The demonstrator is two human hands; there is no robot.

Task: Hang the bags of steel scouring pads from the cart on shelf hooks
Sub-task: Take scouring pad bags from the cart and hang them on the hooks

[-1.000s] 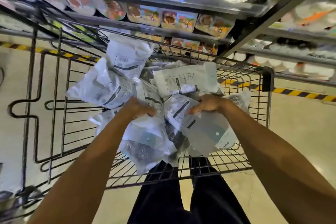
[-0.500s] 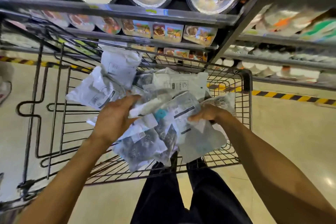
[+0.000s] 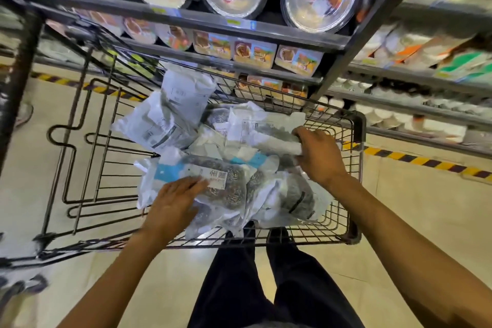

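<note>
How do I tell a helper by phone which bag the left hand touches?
Find the wire cart by the shelves. In it, nearest you, lies the bag under the left hand: blue band, label with big characters, steel coils showing; neighbours mostly show white backs.

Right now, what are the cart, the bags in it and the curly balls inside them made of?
The cart looks like dark coated metal wire: thin rods in a grid. The bags look like thin plastic, clear and white, crinkly and shiny. The curly balls seem to be silvery-grey metal strands, coiled, showing through the clear plastic.
</note>
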